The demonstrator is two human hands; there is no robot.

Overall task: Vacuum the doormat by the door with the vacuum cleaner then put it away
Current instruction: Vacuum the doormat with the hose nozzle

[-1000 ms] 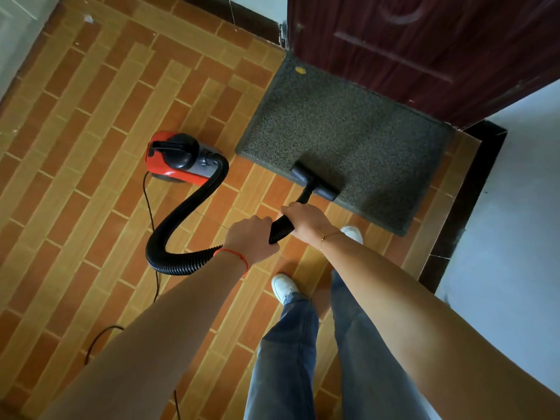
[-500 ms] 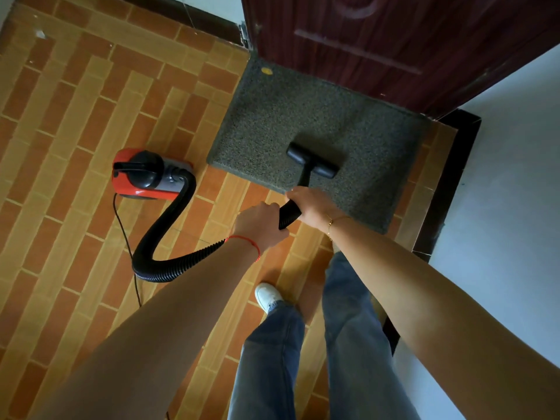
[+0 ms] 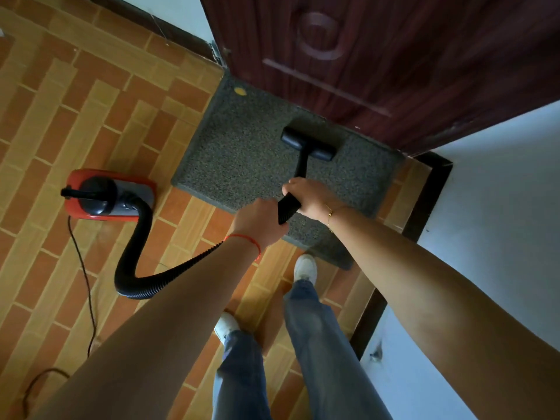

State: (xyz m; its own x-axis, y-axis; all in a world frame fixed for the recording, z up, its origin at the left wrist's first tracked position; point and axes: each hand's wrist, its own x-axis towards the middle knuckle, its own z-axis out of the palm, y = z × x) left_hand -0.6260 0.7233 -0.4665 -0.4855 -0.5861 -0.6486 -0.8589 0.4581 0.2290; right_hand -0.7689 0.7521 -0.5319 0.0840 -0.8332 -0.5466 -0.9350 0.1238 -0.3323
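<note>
A grey speckled doormat (image 3: 242, 153) lies on the tiled floor against a dark red door (image 3: 378, 56). The vacuum's black floor nozzle (image 3: 309, 144) rests on the mat's far half, close to the door. Its black wand (image 3: 289, 207) runs back to my hands. My right hand (image 3: 312, 197) grips the wand higher up, and my left hand (image 3: 260, 221) grips it just behind. A ribbed black hose (image 3: 136, 253) loops from my hands to the red and black vacuum body (image 3: 109, 195), which sits on the floor left of the mat.
A thin power cord (image 3: 85, 283) trails from the vacuum body toward the lower left. A small yellow speck (image 3: 240, 91) lies on the mat's far left corner. White walls (image 3: 500, 222) with a dark baseboard (image 3: 424, 201) close in the right. My feet in white shoes (image 3: 305, 268) stand just short of the mat.
The nozzle has slid forward across the mat from its near edge toward the door. Both hands moved forward with the wand, and I stepped closer.
</note>
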